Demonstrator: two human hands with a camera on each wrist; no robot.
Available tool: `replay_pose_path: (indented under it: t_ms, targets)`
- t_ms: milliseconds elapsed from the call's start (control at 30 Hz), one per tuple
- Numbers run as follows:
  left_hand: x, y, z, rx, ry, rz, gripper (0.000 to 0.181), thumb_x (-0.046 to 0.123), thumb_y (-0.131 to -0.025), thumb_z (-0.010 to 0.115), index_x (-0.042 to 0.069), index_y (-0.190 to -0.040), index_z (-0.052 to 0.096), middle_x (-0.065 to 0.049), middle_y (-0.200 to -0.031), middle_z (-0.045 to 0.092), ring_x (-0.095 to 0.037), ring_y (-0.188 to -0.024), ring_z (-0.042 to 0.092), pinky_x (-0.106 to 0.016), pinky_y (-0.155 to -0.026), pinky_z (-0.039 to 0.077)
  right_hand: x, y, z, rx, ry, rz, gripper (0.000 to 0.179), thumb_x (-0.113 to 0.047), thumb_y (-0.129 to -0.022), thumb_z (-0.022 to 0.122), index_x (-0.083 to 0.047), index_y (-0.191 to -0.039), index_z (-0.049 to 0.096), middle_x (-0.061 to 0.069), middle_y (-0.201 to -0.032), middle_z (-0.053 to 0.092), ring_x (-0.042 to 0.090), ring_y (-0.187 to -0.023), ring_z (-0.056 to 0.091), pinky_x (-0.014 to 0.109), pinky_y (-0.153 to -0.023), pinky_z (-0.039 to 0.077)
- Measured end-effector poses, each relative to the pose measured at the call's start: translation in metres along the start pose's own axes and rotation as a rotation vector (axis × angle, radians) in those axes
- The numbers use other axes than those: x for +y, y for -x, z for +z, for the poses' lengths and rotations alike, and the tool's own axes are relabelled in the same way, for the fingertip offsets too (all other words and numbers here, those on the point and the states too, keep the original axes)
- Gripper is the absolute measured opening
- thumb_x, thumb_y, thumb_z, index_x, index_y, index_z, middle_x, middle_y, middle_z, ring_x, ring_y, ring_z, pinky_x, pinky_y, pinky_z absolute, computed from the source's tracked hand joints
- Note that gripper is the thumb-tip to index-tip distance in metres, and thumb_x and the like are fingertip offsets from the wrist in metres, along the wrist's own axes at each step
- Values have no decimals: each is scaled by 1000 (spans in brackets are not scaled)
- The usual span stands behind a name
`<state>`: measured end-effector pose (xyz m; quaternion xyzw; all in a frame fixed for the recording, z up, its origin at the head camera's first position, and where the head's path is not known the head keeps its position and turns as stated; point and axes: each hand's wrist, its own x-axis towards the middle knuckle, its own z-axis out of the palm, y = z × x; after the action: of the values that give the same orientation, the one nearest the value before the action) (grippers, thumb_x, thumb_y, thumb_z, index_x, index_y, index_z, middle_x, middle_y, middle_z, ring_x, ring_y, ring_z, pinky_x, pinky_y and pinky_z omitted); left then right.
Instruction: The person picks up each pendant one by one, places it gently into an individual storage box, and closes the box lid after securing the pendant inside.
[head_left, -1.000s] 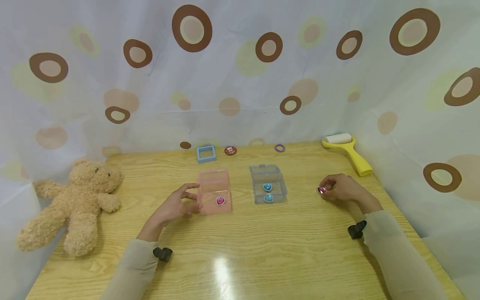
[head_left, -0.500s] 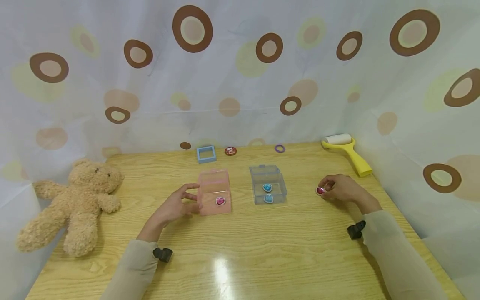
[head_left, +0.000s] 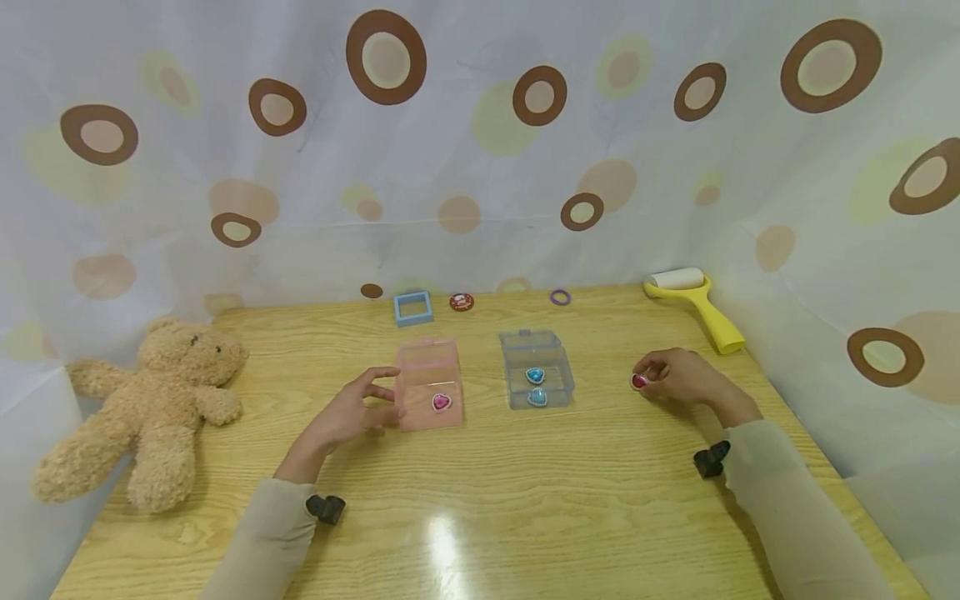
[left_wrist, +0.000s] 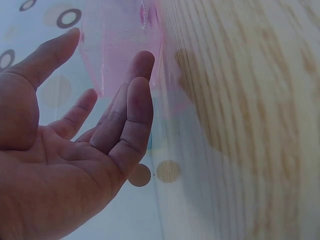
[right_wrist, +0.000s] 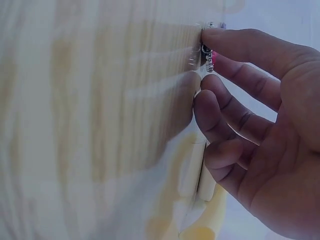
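At the right of the head view my right hand (head_left: 684, 377) pinches a dark pink gem with a silver beaded rim (head_left: 639, 381) at the tabletop. The right wrist view has the thumb and forefinger at the gem's rim (right_wrist: 210, 62), the other fingers loosely bent. My left hand (head_left: 347, 414) lies at the left side of an open pink clear box (head_left: 429, 364), fingers relaxed and holding nothing. Inside that box is a pink heart-shaped gem (head_left: 442, 402). Between the hands stands an open blue-grey clear box (head_left: 514, 367) with two blue gems (head_left: 535, 376).
Along the back edge lie a light-blue square frame (head_left: 413, 321), a red patterned disc (head_left: 461, 302) and a purple ring (head_left: 560, 297). A yellow-handled roller (head_left: 716, 323) lies at the back right. A teddy bear (head_left: 161, 404) sits at the left. A patterned curtain (head_left: 465, 150) encloses the table.
My right hand has shifted very slightly left with the dark pink gem. My left hand and both boxes stay where they were.
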<state>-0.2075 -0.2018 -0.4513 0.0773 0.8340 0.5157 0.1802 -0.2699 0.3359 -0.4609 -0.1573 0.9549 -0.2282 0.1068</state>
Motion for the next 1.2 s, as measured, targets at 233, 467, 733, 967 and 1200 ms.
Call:
replay_pose_path:
  t_ms: [233,467,733,967,1200]
  targets:
    - [0,0,0,6,-5,-4,69,14,-95,69,11,-153,33,-28,-135,52,-23,-95,70,-39,-78,58,-1,0,-1,-9,-1,9,28,-25,-89,75,-9,-111,71,6,-97,68,18,-89,61,32,-75,48]
    - [1,-1,-1,6,-3,-5,69,14,-95,69,12,-153,33,-28,-136,52,-23,-94,69,-38,-78,57,-3,0,-5,-4,-83,59,29,-27,-90,74,-9,-113,70,6,-100,69,17,-85,62,30,-72,48]
    - [2,-1,-2,-7,13,-12,69,15,-95,68,12,-154,31,-28,-138,50,-25,-96,70,-38,-80,57,-11,-2,-8,12,-192,30,28,-25,-94,70,-10,-119,68,8,-103,68,19,-87,64,28,-72,53]
    - [2,0,-1,-5,13,-13,70,14,-95,69,11,-154,32,-28,-137,51,-24,-95,70,-39,-79,58,-21,-5,-10,34,-199,11,26,-31,-94,70,-17,-116,70,5,-104,69,19,-85,62,27,-74,49]
    - [1,1,0,0,17,-18,70,14,-95,69,12,-154,32,-28,-137,51,-23,-94,70,-39,-79,58,-36,-11,-10,54,-202,-20,28,-33,-95,69,-17,-118,70,5,-105,70,17,-85,61,28,-74,48]
